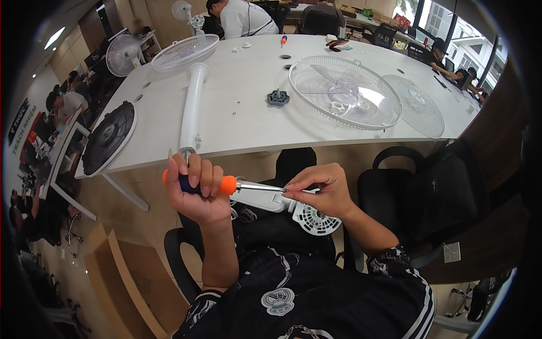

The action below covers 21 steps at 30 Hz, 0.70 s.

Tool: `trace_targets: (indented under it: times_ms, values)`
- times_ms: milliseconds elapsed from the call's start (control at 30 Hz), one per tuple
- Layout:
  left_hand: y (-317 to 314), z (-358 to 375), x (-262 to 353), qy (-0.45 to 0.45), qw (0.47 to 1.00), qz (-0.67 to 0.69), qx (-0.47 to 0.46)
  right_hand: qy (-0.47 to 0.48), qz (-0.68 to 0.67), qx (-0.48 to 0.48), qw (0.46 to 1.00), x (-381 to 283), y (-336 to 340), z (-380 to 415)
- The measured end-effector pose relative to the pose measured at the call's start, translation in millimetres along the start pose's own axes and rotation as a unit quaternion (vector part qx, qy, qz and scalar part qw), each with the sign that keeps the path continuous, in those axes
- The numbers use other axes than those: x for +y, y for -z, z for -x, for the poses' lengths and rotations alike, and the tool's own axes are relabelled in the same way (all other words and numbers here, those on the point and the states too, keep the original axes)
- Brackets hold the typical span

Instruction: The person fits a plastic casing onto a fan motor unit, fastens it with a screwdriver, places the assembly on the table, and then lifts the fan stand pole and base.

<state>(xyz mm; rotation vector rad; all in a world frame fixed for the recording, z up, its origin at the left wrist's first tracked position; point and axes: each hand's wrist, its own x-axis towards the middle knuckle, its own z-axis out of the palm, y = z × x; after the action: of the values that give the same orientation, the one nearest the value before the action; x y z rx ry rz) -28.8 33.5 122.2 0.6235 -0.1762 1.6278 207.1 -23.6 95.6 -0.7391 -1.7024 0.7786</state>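
Observation:
My left hand (197, 189) is wrapped round the dark blue and orange handle of a screwdriver (259, 186). Its metal shaft points right, toward my right hand (319, 189), whose thumb and forefinger pinch together at the tip. Whatever is between those fingertips is too small to make out. Below both hands, a white fan motor housing (316, 220) with a slotted round end lies across my lap, partly covered by the screwdriver and my right hand.
On the white table (243, 124) are a white fan pole (195, 101), a dark round base (110, 138), a dark knob (278, 98), a fan cage with blades (344, 93) and another grille (418, 104). An open cardboard box (132, 282) stands on the floor. Other people sit farther back.

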Motion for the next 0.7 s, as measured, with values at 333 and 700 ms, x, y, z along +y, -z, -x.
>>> trace_targets:
  times_ms: [333,700]
  values:
    - [10.8,-1.6,-8.9,0.047,0.998,0.028,0.015,-0.071,-0.018,0.045,0.996,-0.7,19.0,22.0]
    - [30.0,-3.7,-19.1,0.058,0.997,-0.002,0.050,-0.130,0.393,-0.101,0.905,23.3,32.4,129.2]
